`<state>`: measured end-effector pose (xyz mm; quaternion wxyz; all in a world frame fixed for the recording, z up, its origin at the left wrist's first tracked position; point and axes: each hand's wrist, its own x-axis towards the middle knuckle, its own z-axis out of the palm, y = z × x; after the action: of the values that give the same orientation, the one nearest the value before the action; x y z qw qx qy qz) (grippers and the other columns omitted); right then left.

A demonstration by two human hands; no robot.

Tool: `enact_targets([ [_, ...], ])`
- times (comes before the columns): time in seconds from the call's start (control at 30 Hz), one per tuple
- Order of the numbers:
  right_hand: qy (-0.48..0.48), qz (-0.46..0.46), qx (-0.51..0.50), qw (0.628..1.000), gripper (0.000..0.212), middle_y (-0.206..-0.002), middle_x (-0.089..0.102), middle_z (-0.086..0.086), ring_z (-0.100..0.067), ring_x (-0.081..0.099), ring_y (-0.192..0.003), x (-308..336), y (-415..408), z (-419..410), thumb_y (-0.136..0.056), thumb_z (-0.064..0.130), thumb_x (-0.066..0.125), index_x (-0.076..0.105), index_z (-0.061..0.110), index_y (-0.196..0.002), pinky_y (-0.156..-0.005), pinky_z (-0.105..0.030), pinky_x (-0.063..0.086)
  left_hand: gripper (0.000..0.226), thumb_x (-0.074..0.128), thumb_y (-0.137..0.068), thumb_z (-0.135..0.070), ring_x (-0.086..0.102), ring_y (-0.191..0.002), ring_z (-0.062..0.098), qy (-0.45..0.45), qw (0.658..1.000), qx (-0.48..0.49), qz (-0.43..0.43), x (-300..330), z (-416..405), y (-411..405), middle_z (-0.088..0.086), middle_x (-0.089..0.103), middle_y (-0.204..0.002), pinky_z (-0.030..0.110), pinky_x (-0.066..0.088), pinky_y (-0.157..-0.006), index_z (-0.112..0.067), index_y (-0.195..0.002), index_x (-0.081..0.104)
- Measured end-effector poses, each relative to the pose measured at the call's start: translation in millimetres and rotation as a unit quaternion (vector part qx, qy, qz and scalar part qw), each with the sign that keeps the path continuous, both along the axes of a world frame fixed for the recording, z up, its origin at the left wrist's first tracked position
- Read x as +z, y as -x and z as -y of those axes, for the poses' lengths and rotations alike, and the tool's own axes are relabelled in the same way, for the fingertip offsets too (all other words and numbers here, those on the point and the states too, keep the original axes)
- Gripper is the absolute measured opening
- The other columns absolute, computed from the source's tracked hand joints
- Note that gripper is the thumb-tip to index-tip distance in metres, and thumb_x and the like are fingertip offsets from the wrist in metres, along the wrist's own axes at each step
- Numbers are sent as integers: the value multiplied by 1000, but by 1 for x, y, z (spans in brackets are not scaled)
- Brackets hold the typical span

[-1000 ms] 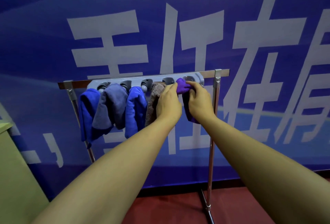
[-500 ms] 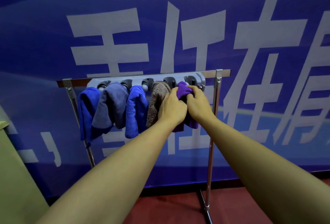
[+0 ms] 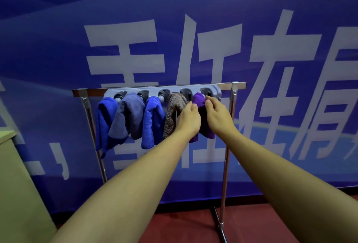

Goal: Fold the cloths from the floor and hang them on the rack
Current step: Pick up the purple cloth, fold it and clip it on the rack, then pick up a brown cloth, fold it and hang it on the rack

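From the left I see a beige cabinet (image 3: 17, 175), then the rack (image 3: 228, 126) with its grey clip holder (image 3: 162, 89). Hanging from it in order: a blue cloth (image 3: 104, 122), a grey cloth (image 3: 129, 118), a second blue cloth (image 3: 153, 124), a brown cloth (image 3: 173, 112) and a purple cloth (image 3: 199, 100). My left hand (image 3: 188, 120) touches the purple cloth, fingers loosely curled. My right hand (image 3: 218, 114) rests fingertips at its top, fingers relaxed, gripping nothing I can see.

The rack (image 3: 224, 165) is made of shiny polished metal. Its holder strip (image 3: 215, 90) is smooth grey plastic. The brown cloth (image 3: 172, 114) is roughly napped.
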<state>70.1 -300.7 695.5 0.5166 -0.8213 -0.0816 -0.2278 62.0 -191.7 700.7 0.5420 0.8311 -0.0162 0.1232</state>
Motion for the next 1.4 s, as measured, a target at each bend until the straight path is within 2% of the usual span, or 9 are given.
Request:
enact_targets([
  [0.1, 2, 20, -11, 1000, 41, -136, 59, -4, -17, 54, -121, 11, 18, -4, -106, 35, 34, 50, 21, -142, -97, -30, 43, 40, 28, -102, -35, 59, -110, 33, 0, 1000, 11, 10, 9, -9, 16, 11, 66, -118, 42, 46, -95, -16, -113, 62],
  [0.23, 1, 15, -4, 1000, 41, -133, 60, -3, -13, 54, -113, 25, 48, -14, -106, 35, 33, 51, 21, -140, -93, -28, 42, 34, 28, -102, -33, 53, -80, 25, 7, 999, 25, 23, 18, -24, 44, 2, 57, -81, 36, 41, -71, -21, -77, 49],
  [0.43, 3, 17, 3, 1000, 38, -122, 66, -3, -18, 61, -109, 27, 103, -36, -105, 38, 35, 57, 22, -132, -99, -44, 50, 35, 31, -104, -37, 55, -86, 25, 36, 998, 27, 32, 20, -55, 96, 4, 62, -92, 36, 42, -79, -18, -100, 60],
  [0.63, 6, 15, 25, 1000, 41, -128, 62, 2, -12, 56, -113, 5, 167, -63, -106, 36, 36, 53, 19, -140, -90, -25, 42, 27, 32, -103, -41, 64, -102, 25, 52, 998, 24, 28, -4, -86, 157, -4, 62, -98, 50, 52, -96, -32, -90, 54],
  [0.73, 21, -3, 40, 999, 40, -120, 62, 5, -9, 56, -106, -30, 196, -79, -106, 35, 36, 52, 20, -139, -83, -22, 43, 30, 32, -103, -45, 63, -106, 25, 59, 998, 16, 14, -37, -105, 184, -6, 61, -106, 52, 52, -98, -31, -116, 56],
  [0.87, 22, -42, 56, 997, 41, -135, 61, 1, -15, 55, -122, -96, 220, -99, -105, 36, 39, 53, 19, -139, -100, -31, 44, 55, 32, -99, -54, 61, -117, 21, 43, 999, 7, -12, -102, -127, 211, -5, 62, -129, 50, 49, -104, -25, -142, 50],
  [1.0, 27, -97, 69, 993, 39, -130, 65, -2, -17, 59, -120, -177, 237, -113, -103, 35, 42, 57, 18, -135, -103, -37, 46, 68, 32, -87, -61, 59, -125, 24, 37, 998, 16, -39, -175, -144, 232, 2, 62, -137, 52, 46, -107, -24, -139, 54],
  [1.13, 44, -167, 79, 982, 37, -119, 70, -3, -18, 64, -110, -253, 246, -115, -102, 33, 44, 59, 18, -132, -100, -40, 48, 58, 36, -95, -53, 60, -125, 24, 27, 996, 23, -87, -244, -157, 242, 3, 62, -138, 50, 47, -106, -22, -140, 54],
  [1.4, 102, -275, 87, 952, 34, -114, 71, -5, -18, 64, -102, -351, 221, -98, -102, 32, 48, 61, 17, -130, -92, -27, 45, 47, 37, -90, -55, 65, -112, 28, 53, 980, 49, -185, -364, -149, 211, 2, 69, -118, 54, 51, -101, -29, -119, 62],
])
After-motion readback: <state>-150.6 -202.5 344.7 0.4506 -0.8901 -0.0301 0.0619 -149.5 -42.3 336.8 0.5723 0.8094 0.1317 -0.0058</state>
